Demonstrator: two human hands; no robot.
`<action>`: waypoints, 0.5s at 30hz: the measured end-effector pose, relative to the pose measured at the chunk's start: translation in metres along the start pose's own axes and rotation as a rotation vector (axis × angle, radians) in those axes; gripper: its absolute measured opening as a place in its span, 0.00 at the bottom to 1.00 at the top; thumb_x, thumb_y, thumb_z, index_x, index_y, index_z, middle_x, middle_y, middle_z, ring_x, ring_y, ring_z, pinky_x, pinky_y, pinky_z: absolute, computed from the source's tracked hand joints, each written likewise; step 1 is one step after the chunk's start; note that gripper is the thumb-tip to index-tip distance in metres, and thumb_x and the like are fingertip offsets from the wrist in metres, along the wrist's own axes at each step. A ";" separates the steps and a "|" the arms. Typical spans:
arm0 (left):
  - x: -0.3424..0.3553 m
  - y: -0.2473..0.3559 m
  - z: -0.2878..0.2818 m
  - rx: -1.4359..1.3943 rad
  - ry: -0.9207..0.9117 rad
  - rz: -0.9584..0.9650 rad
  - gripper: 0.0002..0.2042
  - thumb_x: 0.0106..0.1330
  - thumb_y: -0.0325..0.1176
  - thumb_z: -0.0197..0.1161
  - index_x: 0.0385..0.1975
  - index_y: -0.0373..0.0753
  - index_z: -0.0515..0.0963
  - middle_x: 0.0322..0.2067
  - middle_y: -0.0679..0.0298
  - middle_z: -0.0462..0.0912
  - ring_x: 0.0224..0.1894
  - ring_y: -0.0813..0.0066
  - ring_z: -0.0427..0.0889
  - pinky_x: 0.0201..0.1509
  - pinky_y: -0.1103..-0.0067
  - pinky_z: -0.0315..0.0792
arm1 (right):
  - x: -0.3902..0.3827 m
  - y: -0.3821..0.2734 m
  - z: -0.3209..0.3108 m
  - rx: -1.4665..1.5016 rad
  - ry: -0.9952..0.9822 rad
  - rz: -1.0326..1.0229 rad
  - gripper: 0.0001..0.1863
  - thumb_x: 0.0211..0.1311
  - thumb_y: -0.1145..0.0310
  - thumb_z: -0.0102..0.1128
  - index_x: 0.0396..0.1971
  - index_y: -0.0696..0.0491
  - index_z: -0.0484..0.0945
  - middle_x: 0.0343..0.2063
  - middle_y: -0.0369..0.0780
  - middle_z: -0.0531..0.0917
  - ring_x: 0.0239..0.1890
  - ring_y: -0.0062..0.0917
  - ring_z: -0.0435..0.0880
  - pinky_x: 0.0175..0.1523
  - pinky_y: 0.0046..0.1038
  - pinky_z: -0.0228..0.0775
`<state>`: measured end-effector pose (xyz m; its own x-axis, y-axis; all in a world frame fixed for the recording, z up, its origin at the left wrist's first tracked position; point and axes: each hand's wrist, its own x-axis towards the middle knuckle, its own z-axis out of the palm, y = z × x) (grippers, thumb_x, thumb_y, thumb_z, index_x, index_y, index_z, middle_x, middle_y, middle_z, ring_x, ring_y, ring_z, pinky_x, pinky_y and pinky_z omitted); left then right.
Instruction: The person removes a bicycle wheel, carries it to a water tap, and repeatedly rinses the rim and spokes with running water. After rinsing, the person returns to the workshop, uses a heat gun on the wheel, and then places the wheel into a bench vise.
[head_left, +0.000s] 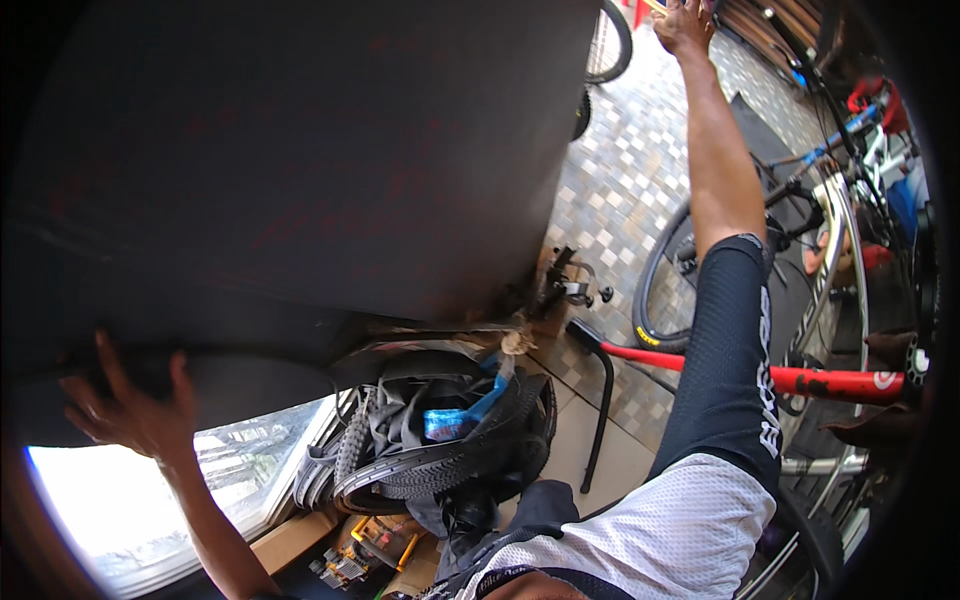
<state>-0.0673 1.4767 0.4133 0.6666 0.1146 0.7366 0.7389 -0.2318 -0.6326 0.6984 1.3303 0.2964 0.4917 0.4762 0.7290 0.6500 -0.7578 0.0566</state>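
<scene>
A large black sheet or panel [300,160] with faint reddish markings fills the upper left. Against its lower part rests my left hand [130,400], fingers spread, holding nothing that I can see. My right arm stretches far forward, so my right hand [685,28] is at the top edge, past the panel's right side. Its fingers look curled, and a thin yellowish piece [657,7] shows beside them; the frame cuts off the rest, and its kind is unclear.
Below the panel lies a heap of bicycle tyres [440,470] with a blue strap or wrapper. A bright window [130,510] is at lower left, near a yellow toy-like vehicle [375,545]. On the right stand bicycles [830,210] and a red bar [800,380] over the tiled floor [610,190].
</scene>
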 end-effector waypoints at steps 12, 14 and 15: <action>-0.009 -0.027 0.018 0.138 -0.018 0.067 0.39 0.66 0.73 0.49 0.71 0.57 0.67 0.63 0.43 0.72 0.70 0.46 0.65 0.73 0.46 0.52 | -0.346 0.038 0.158 0.329 -0.794 0.730 0.59 0.53 0.37 0.67 0.78 0.44 0.44 0.71 0.56 0.63 0.71 0.51 0.64 0.73 0.48 0.58; -0.022 -0.037 0.032 0.152 -0.028 0.044 0.39 0.66 0.73 0.48 0.71 0.57 0.67 0.64 0.45 0.72 0.70 0.46 0.65 0.73 0.47 0.52 | -0.416 0.061 0.165 0.299 -0.875 0.745 0.58 0.54 0.37 0.66 0.78 0.45 0.45 0.72 0.56 0.62 0.72 0.52 0.62 0.74 0.48 0.56; -0.027 -0.051 0.040 0.180 -0.050 0.047 0.39 0.66 0.73 0.48 0.71 0.57 0.67 0.64 0.47 0.72 0.70 0.45 0.65 0.73 0.47 0.53 | -0.448 0.057 0.165 0.301 -0.926 0.772 0.57 0.55 0.37 0.66 0.78 0.45 0.46 0.72 0.56 0.61 0.73 0.52 0.62 0.74 0.48 0.56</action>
<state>-0.1191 1.5239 0.4160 0.7013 0.1563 0.6955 0.7097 -0.0621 -0.7017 0.6112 1.1473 -0.1393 0.9485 0.1797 -0.2609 0.0558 -0.9055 -0.4207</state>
